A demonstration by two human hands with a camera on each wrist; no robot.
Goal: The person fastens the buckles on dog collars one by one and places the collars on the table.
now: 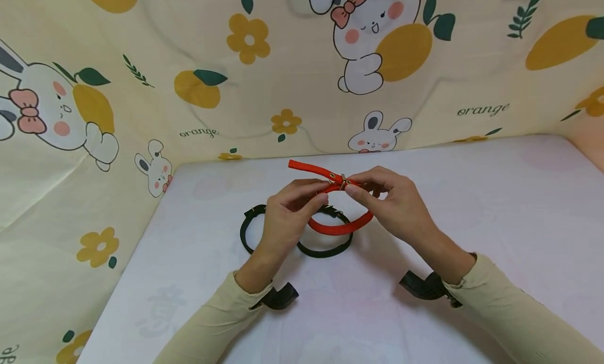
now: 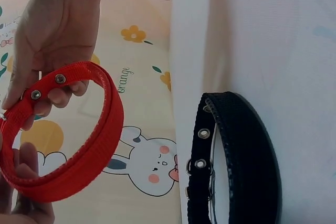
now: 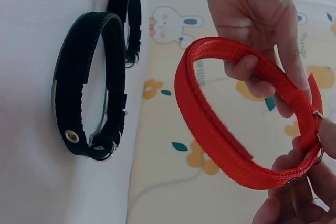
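A red webbing collar [image 1: 340, 229] with metal eyelets is held up over the table, closed into a loop, its free strap end pointing left. My left hand [image 1: 288, 214] pinches the strap left of the metal buckle [image 1: 344, 182]. On the other side my right hand [image 1: 398, 201] grips the collar right at the buckle, thumb and fingers round it. In the left wrist view, two eyelets show on the red collar [image 2: 100, 140] near the fingers. Below the hands, two black collars [image 1: 325, 254] [image 3: 126, 3] lie looped on the table, the left one partly hidden by my left hand.
The white-covered table [image 1: 495, 222] ends at a cloth backdrop [image 1: 292, 54] printed with rabbits and oranges, which rises behind it and along the left. Black straps [image 1: 281, 297] sit at both wrists, below the sleeve cuffs.
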